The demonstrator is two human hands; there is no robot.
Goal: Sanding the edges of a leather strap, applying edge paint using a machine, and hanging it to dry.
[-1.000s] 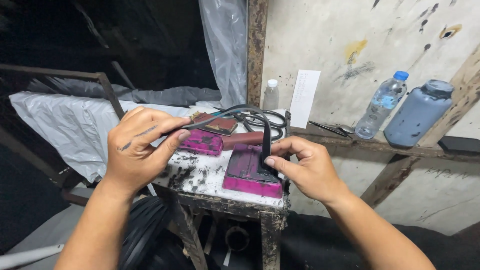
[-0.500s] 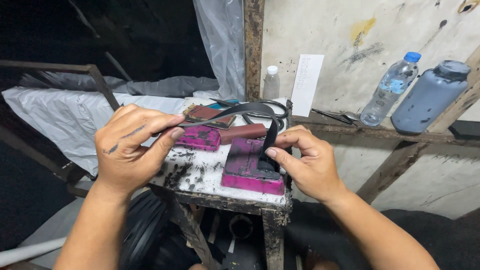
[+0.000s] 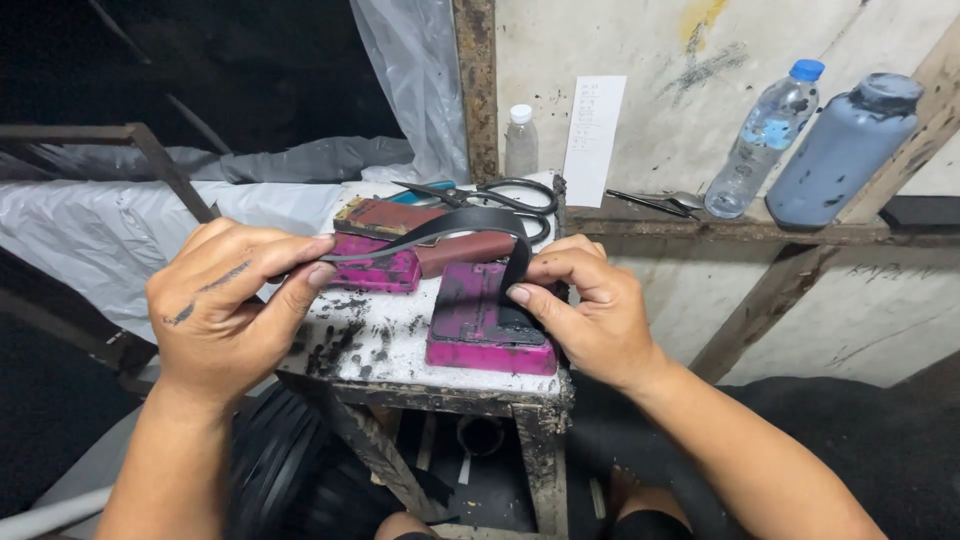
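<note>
Arching left to right above the stained counter (image 3: 400, 345), a black strap (image 3: 455, 225) is pinched by the left hand (image 3: 225, 305) at one end; the right hand (image 3: 585, 310) presses its downturned end onto a magenta block (image 3: 480, 335). A white paper slip (image 3: 594, 138) hangs on the far wall, right of a small clear bottle (image 3: 519, 140).

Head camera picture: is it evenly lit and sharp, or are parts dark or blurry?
Head view: light falls on the hands, the black strap and the pale wall; the upper left is near black; the lower edge by the left forearm is blurred.
</note>
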